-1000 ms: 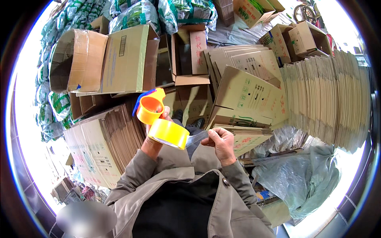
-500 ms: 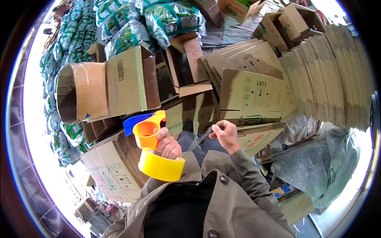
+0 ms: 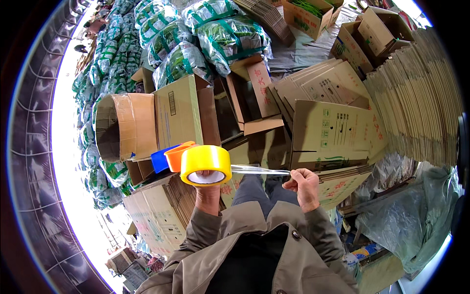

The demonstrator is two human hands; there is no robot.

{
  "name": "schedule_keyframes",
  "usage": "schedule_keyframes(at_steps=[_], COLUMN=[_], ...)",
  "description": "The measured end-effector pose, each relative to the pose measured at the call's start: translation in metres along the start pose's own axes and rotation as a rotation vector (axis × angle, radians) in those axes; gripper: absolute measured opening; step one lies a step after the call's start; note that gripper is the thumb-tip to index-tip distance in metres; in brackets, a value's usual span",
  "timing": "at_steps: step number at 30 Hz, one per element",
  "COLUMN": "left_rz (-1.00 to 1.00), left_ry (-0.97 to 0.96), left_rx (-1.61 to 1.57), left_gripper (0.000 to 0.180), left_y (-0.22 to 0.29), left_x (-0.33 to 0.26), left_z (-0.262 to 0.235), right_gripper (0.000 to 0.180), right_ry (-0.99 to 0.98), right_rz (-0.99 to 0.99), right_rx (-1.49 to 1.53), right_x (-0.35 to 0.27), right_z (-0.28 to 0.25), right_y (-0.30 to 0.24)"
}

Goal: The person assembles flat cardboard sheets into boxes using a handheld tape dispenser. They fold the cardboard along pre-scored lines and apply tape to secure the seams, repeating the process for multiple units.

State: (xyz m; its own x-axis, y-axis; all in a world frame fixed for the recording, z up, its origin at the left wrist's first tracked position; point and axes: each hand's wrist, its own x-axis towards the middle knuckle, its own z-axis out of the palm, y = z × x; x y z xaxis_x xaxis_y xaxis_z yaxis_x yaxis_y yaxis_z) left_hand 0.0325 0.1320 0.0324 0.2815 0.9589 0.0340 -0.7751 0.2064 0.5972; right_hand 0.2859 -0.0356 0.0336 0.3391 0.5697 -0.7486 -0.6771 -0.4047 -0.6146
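At the left, a taped brown carton lies with its mouth facing left. Right of it, an orange tape dispenser with a blue flap sits against a glossy yellow tape roll, pale inside its core, held up in front of the person. The left hand, mostly hidden behind, grips the roll. A clear, narrowed tape strip stretches taut to the right hand, thumb and fingers pinching its end.

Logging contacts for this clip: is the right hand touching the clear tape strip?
Touching: the head view shows the right hand pinching the end of the clear tape strip.
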Motion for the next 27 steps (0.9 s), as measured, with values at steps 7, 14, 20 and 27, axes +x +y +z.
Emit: schedule_keyframes(at_steps=[7, 14, 20, 27], left_rz=[-0.311, -0.533, -0.740, -0.530], left_ry=[-0.023, 0.331, 0.053, -0.588], left_rx=[-0.268, 0.640, 1.102, 1.916], left_gripper=[0.042, 0.017, 0.027, 0.024], left_y=[-0.007, -0.026, -0.025, -0.022], left_x=[0.036, 0.075, 0.116, 0.155], left_z=[0.045, 0.051, 0.053, 0.059], right_gripper=[0.015, 0.040, 0.037, 0.082], right_ry=[-0.128, 0.248, 0.282, -0.081], right_rz=[0.150, 0.015, -0.591, -0.636], right_rx=[0.227, 0.497, -0.105, -1.024], right_x=[0.037, 0.065, 0.057, 0.062], right_z=[-0.026, -0.027, 0.043, 0.158], right_y=[0.016, 0.008, -0.054, -0.138])
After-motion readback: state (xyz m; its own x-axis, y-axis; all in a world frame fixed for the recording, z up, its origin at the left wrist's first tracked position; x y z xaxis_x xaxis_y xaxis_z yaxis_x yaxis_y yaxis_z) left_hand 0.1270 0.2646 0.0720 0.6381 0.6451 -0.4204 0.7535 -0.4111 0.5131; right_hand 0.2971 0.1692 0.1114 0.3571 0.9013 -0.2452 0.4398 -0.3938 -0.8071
